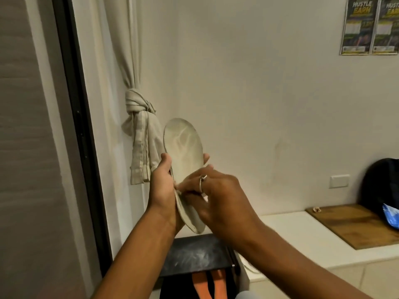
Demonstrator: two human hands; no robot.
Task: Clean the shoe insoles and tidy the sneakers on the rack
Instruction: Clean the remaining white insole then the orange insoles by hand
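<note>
Head view. Both hands are raised in front of a pale wall, working on one insole [185,151].

Left hand [162,186] grips the insole from behind. Its thumb lies on the left edge, and its fingertips [206,157] peek past the right edge. The insole is off-white and worn, held roughly upright with the toe end above the hands and the heel end below them, at the left wrist. A thin red edge shows just behind the insole by the left palm; can't tell what it is.

Right hand [218,195] lies across the front of the insole's middle, with curled fingers reaching toward its left edge. A ring [202,180] is on one finger. The hand is motion-blurred, and a small white bit shows under the fingers. Can't tell whether it pinches the insole edge or something small.

Directly below the hands is the black rack [194,253], its top scuffed white. Orange shoe parts [218,283] are on the shelf under it.

Left of the left hand is a beige curtain [140,104] tied in a knot, with a dark door frame [73,104] further left.

Right of the right hand:
- a white ledge [302,234]
- a wooden board [354,225] on the ledge
- a black bag [382,190] and blue plastic [391,216] at the far end of the board
- a wall socket [340,181] above the ledge
- two posters [360,24] high up on the right
</note>
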